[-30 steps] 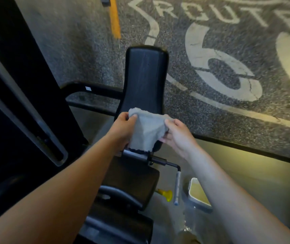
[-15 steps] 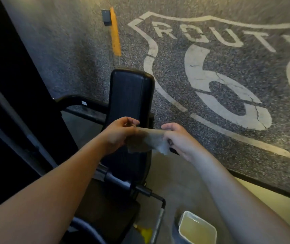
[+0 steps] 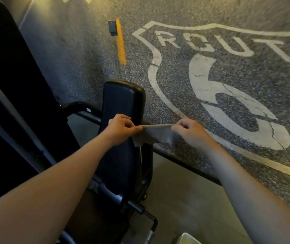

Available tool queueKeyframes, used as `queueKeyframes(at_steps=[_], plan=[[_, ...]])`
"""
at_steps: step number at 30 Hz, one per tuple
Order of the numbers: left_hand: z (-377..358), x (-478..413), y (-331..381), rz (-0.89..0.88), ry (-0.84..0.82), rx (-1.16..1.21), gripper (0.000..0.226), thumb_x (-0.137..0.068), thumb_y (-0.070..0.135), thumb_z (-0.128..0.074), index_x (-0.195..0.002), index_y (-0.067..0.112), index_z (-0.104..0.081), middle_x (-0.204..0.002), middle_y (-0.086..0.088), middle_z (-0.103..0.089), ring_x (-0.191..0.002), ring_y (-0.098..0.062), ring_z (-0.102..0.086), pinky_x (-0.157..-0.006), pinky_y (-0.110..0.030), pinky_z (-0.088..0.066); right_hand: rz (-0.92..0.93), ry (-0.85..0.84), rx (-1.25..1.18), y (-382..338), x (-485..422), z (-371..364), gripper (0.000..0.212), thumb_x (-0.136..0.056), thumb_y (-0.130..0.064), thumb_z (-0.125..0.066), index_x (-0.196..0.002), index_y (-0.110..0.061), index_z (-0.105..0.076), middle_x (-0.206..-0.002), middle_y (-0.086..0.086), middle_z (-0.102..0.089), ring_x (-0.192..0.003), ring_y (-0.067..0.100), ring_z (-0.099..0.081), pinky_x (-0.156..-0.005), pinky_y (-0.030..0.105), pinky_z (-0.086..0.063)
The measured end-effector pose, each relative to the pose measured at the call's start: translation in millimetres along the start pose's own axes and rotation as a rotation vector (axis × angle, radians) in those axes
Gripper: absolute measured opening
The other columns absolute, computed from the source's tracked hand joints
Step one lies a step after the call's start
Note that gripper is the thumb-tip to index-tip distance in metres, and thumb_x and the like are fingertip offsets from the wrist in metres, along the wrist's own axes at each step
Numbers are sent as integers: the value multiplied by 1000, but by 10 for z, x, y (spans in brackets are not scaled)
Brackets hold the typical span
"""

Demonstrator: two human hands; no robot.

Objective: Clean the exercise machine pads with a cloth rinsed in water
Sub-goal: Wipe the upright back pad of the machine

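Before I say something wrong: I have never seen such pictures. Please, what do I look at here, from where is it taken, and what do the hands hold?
The picture comes from a camera worn on a person's head, looking forward and down along their own bare arms. There is no robot. The left hand and the right hand each pinch the top edge of a thin grey cloth, held stretched between them in the air. Just behind it stands the tall black padded back pad of an exercise machine, above dark metal bars. Beyond is a speckled grey surface with white painted letters, ROUT. At the bottom edge only a corner of a white tub shows.
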State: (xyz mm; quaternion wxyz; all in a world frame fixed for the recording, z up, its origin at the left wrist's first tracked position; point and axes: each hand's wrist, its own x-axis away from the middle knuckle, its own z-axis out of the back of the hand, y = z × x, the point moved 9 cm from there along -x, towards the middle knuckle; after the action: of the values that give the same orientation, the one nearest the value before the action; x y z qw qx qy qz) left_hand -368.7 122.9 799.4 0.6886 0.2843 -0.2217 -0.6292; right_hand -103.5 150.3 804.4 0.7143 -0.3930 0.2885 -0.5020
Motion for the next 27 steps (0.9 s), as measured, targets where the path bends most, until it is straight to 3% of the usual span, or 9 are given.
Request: queueKeyframes(at_steps=[3, 7, 9, 12, 14, 16, 18, 22, 27], plan=[[-83, -21, 153, 27, -10, 125, 41, -93, 47, -67, -66, 16, -64, -60, 5, -55, -57, -5, -52, -52, -19, -41, -73, 59, -95, -40, -81, -6, 29, -98, -32, -59, -79, -14, -45, -66, 2, -32, -63, 19, -35, -60, 35, -26], [-412, -78, 352, 193, -148, 484, 43, -101, 48, -53, -96, 9, -70, -87, -13, -69, -82, -28, -68, -74, -42, -61, 0, 74, -21, -381, -183, -114, 32, -98, -33, -56, -82, -6, -53, -70, 13, -49, -60, 25, -49, -46, 26, -38], [-522, -87, 472, 303, -279, 820, 50, -103, 51, -45, -104, 9, -72, -95, -18, -73, -86, -33, -72, -71, -46, -62, 68, -45, -31, -586, -261, -292, 49, -98, -47, -54, -90, 0, -63, -80, 22, -66, -71, 35, -63, -58, 32, -48], [-458, -232, 537, 252, -373, 998, 49, -100, 47, -44, -113, 6, -68, -100, -20, -70, -84, -32, -69, -66, -38, -58, 18, -69, -296, -653, -397, -343, 39, -101, -32, -46, -100, -5, -74, -98, 15, -76, -93, 29, -71, -80, 37, -54], [-307, -363, 424, 190, -315, 984, 30, -90, 28, -55, -109, 7, -65, -98, -22, -64, -80, -29, -64, -68, -37, -56, 2, -10, -421, -616, -547, -309, 30, -101, -21, -44, -103, -9, -72, -102, 13, -75, -96, 29, -73, -85, 39, -60], [-129, -483, 275, 144, -244, 909, 10, -84, 11, -56, -93, 10, -61, -84, -17, -59, -69, -25, -60, -64, -35, -53, 40, 47, -247, -640, -697, -306, 18, -101, -16, -50, -107, -14, -67, -105, 12, -71, -95, 26, -71, -84, 41, -61], [7, -564, 181, 102, -269, 905, 17, -90, 0, -46, -88, 12, -59, -78, -15, -57, -62, -26, -57, -56, -33, -50, 42, 54, -103, -686, -866, -417, 17, -98, -24, -59, -115, -23, -61, -105, 5, -68, -90, 19, -68, -77, 41, -58], [339, -821, -96, 83, -288, 965, 24, -93, -1, -41, -89, 12, -61, -79, -15, -59, -64, -27, -56, -53, -32, -47, 7, -59, -299, -837, -1232, -873, 31, -96, -32, -67, -124, -22, -60, -105, 3, -76, -92, 15, -73, -71, 28, -55], [792, -1361, -659, 79, 58, 553, 14, -93, 14, -63, -105, 21, -60, -97, -10, -67, -76, -24, -65, -66, -40, -54, 50, 121, -170, -1038, -1688, -1035, 18, -96, -21, -66, -107, -25, -53, -83, 7, -68, -63, 14, -65, -54, 29, -51]])
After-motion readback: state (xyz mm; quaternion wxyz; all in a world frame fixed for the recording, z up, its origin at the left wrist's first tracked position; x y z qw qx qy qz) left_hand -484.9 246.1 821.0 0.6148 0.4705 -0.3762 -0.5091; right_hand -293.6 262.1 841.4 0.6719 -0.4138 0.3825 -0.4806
